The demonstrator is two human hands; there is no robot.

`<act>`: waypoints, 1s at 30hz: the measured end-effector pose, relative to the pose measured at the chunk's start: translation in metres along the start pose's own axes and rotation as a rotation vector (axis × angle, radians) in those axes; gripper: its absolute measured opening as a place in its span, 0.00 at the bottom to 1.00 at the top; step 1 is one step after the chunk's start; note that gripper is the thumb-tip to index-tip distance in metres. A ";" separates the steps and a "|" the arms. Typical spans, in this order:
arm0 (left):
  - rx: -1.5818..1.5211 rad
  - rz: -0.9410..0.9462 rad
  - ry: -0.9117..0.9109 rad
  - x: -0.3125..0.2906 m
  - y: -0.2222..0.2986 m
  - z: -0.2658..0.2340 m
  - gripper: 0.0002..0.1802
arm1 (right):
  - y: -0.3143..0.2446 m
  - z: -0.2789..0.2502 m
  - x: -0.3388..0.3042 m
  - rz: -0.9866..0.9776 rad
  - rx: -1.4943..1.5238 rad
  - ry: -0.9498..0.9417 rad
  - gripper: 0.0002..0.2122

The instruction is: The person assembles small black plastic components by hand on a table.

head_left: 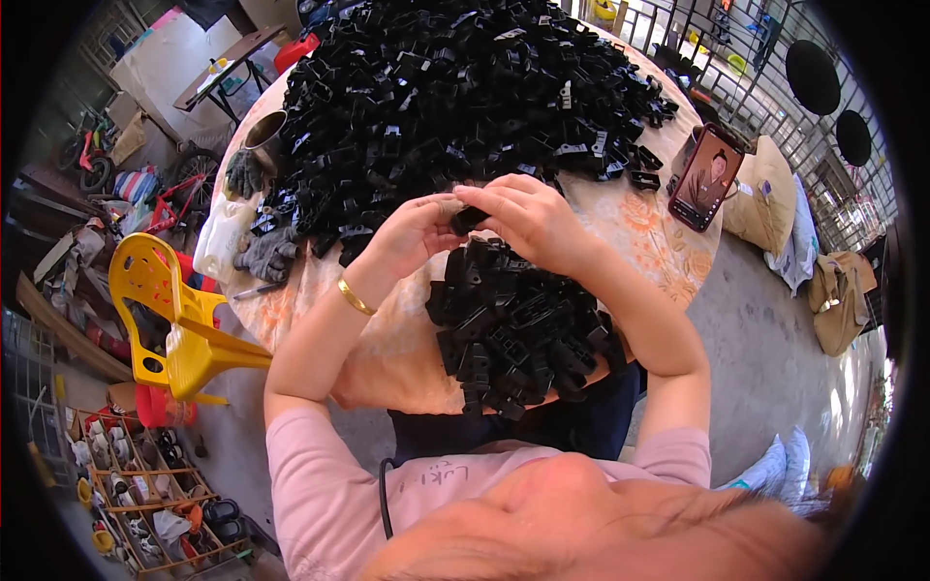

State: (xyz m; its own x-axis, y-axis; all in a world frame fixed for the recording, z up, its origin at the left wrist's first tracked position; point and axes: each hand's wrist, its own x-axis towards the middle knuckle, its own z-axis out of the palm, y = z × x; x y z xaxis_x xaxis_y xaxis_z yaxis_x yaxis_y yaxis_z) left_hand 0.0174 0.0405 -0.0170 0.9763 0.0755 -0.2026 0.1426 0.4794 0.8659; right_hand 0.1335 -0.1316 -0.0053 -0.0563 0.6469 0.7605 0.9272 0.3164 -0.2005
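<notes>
Between my fingers is a small black plastic part (469, 219), held over the table. My left hand (415, 230), with a gold bangle on its wrist, closes on it from the left. My right hand (531, 219) grips it from the other side, fingers bent over its top. The fingers hide much of its shape. Just below the hands lies a smaller heap of black plastic parts (518, 329) at the table's near edge. Beyond them a large pile of similar black parts (455, 97) covers the far half of the table.
A flowered cloth covers the round table (668, 257). At its right edge a phone (707, 179) leans upright. Dark gloves (266, 254), a pen (257, 290) and a metal cup (265, 134) sit at the left. A yellow chair (184, 329) stands beside the table; sacks (760, 198) are on the right.
</notes>
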 end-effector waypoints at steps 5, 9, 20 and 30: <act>0.006 -0.012 0.011 -0.001 0.003 0.002 0.11 | 0.003 0.002 -0.003 -0.006 0.005 0.040 0.26; 0.050 -0.074 0.020 -0.005 0.005 0.003 0.11 | -0.001 0.001 -0.001 -0.010 0.010 -0.011 0.26; 0.565 0.203 0.020 -0.010 0.001 0.019 0.14 | -0.005 0.009 -0.002 0.139 0.090 -0.010 0.28; 1.246 0.595 -0.115 -0.022 -0.001 0.041 0.13 | 0.065 -0.044 -0.015 0.839 -0.176 -0.084 0.16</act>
State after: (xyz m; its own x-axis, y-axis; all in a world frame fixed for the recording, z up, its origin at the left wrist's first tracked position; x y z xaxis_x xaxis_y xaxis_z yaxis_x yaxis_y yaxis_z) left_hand 0.0023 0.0030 0.0053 0.9398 -0.1103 0.3234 -0.3059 -0.6929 0.6529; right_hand 0.2111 -0.1510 -0.0031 0.6523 0.6703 0.3537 0.7179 -0.3969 -0.5719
